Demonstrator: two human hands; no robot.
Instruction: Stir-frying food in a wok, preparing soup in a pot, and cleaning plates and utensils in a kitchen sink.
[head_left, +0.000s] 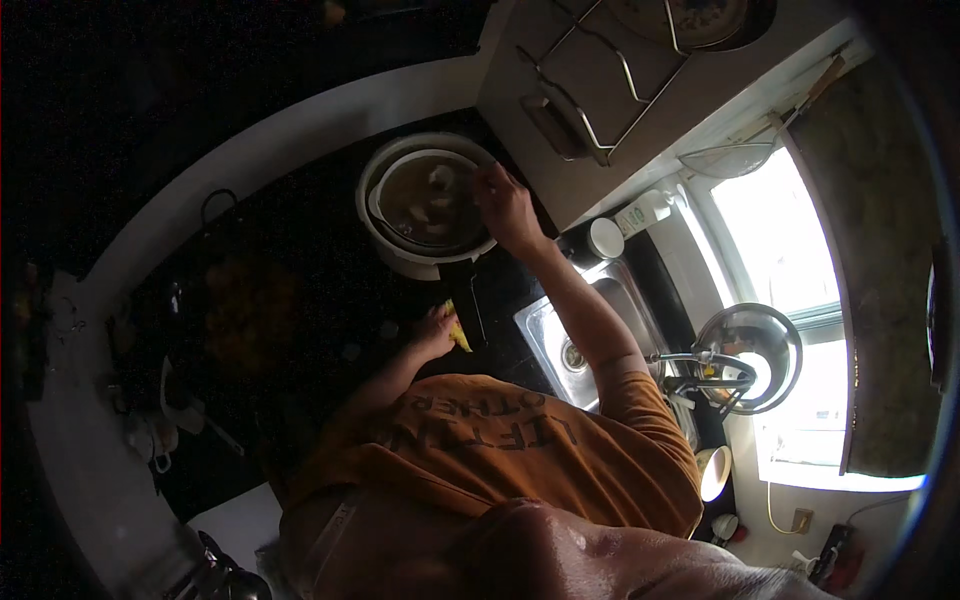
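Note:
My right hand (508, 206) is at the right rim of a round pot (384, 187), its fingers curled. Whether it grips the rim or a small thing is hidden in shadow. Murky brownish liquid (409, 199) with several pale pieces (441, 178) fills the inner vessel, which sits within a wider white one. A dark long handle (466, 300) extends from the pot towards me. Beside that handle, my left hand (435, 334) holds a yellow item (458, 330), which looks like a cloth or sponge. The dark counter hides the left fingertips' details.
To the right is a stainless steel sink (536, 322) with a faucet (705, 360). A white cup (606, 238) stands behind it. A metal bowl (780, 330) is near the bright window (772, 232). A wire rack (630, 82) hangs above. Utensils (184, 409) lie at left.

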